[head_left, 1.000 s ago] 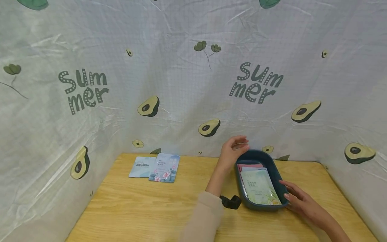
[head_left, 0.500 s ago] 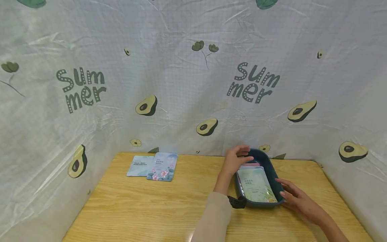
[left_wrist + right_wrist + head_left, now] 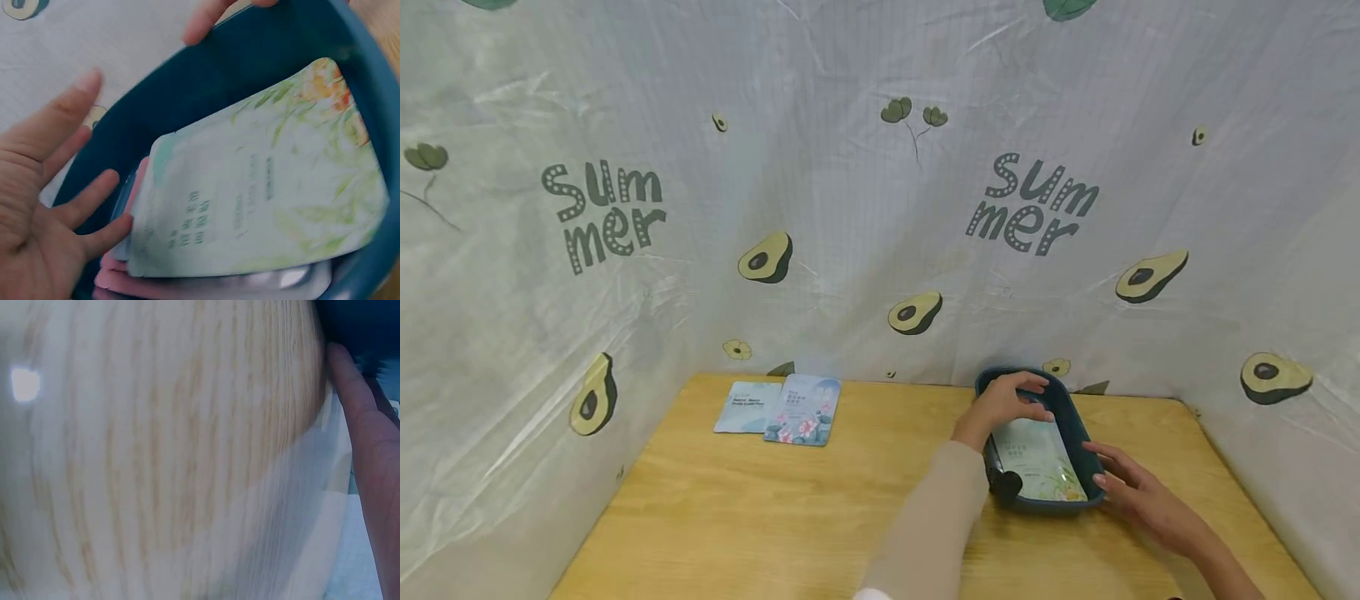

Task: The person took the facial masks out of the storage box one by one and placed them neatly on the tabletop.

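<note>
A dark blue bin [image 3: 1075, 429] stands at the table's back right. Inside, a pale green floral sachet [image 3: 269, 181], flat like a sheet-mask packet, lies on top of others; a pink sachet [image 3: 112, 281] sticks out beneath it. My left hand [image 3: 1011, 402] reaches over the bin with fingers spread and nothing between them. In the left wrist view, its lower fingertips overlap the top sachet's edge. At the bin's right side, my right hand [image 3: 1150, 504] touches the rim with extended fingers. The right wrist view shows one finger [image 3: 353, 387] against the blue wall.
Two more flat sachets lie overlapping at the table's back left: a light blue one [image 3: 745, 408] and a blue one with pink flowers [image 3: 805, 410]. A white printed cloth [image 3: 842, 208] encloses the wooden table [image 3: 760, 517] at the back and sides.
My left hand has moved from the bin's far left rim to over its inside, now covering part of the top sachet. My right hand stays at the bin's right side.
</note>
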`<state>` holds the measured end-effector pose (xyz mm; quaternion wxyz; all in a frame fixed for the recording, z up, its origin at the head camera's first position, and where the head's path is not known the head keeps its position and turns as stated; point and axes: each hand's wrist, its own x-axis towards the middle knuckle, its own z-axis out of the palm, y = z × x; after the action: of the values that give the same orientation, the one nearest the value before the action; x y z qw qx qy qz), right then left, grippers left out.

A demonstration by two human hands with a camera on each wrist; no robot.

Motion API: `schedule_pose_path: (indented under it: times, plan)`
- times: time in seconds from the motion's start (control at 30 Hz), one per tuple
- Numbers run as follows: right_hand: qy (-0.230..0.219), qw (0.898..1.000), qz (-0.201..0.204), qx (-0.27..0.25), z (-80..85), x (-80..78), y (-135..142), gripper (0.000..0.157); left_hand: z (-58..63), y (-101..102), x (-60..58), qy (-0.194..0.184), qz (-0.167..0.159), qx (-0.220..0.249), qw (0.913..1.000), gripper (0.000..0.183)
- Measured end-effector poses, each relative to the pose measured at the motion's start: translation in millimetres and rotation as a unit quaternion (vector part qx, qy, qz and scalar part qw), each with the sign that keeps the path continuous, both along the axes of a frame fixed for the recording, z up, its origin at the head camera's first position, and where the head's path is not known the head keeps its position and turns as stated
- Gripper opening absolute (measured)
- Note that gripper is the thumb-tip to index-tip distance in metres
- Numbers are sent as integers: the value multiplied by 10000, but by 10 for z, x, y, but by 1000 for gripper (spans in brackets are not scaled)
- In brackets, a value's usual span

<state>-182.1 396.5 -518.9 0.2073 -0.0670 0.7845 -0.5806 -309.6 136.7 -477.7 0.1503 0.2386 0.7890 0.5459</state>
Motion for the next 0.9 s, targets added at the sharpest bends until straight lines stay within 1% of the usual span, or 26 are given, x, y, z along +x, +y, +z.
schedule_pose_path:
  times: [0.07, 0.13, 0.2, 0.27, 0.37, 0.43, 0.53, 0.57, 0.63, 0.7, 0.73, 0.83, 0.9]
  plan:
    - [22, 10000, -36, 15, 11, -10, 3, 60, 19, 10, -61, 136, -309, -370, 9987, 59]
    - [-26, 10000, -66, 6, 17, -11, 7, 60, 25, 27, -105, 210, -589, -738, 9953, 62]
    - [-64, 10000, -44, 11, 20, -6, 11, 60, 25, 41, -128, 157, -815, -982, 9917, 63]
    - [-75, 10000, -6, -20, 19, -5, 10, 61, 25, 49, -142, 139, -916, -1185, 9886, 64]
    - [-68, 10000, 9, -69, 21, -14, 2, 60, 47, 38, -171, 156, -999, -1361, 9855, 64]
    - [-42, 10000, 32, -80, 17, -28, -5, 60, 71, 18, -207, 319, -1065, -1498, 9825, 62]
    - [-32, 10000, 26, -77, 2, -42, -5, 59, 109, -22, -266, 556, -1309, -1579, 9772, 55]
    - [-29, 10000, 28, -54, 0, -42, -1, 59, 118, -33, -285, 665, -1399, -1649, 9741, 52]
    - [-82, 9999, -37, 59, -2, -37, 7, 59, 131, -55, -307, 757, -1604, -1652, 9702, 46]
    - [-131, 9998, -70, 141, 2, -30, 13, 60, 140, -75, -314, 722, -1761, -1584, 9689, 43]
    - [-126, 9998, -48, 161, 8, -25, 14, 59, 141, -85, -312, 647, -1793, -1514, 9699, 43]
    - [-105, 9998, -11, 149, 23, -21, 6, 59, 135, -115, -294, 224, -1878, -1082, 9760, 46]
    - [-55, 9999, 79, 97, 30, -23, 0, 59, 126, -132, -286, 29, -1947, -875, 9769, 49]
